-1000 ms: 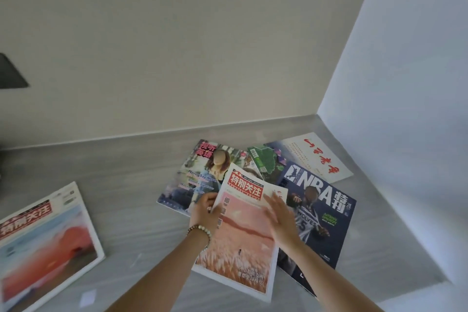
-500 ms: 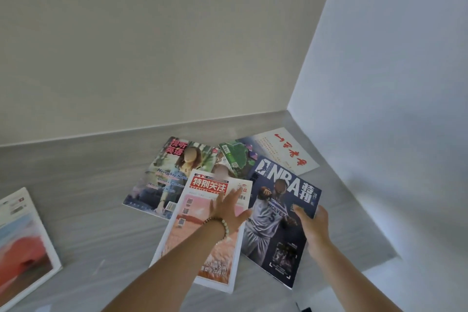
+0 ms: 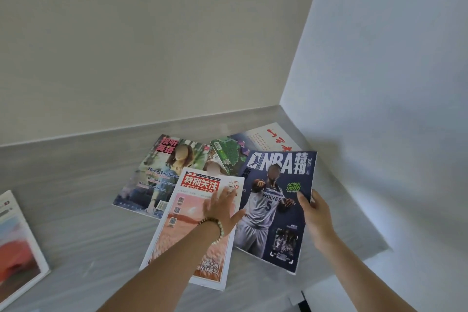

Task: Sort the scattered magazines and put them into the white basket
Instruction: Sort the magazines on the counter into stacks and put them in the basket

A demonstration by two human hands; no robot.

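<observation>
Left hand point(image 3: 222, 208) lies flat, fingers spread, pinning the pink mag point(image 3: 195, 230) w/o gripping; right hand point(image 3: 315, 213) pinches the NBA mag point(image 3: 276, 210) edge, prob. to stack it.

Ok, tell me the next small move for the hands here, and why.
Probably lift the NBA magazine and lay it on the pink-cover magazine. The right hand grips the NBA magazine's right edge, while the left hand lies flat on the pink-cover one beside it. No white basket is in view.
</observation>
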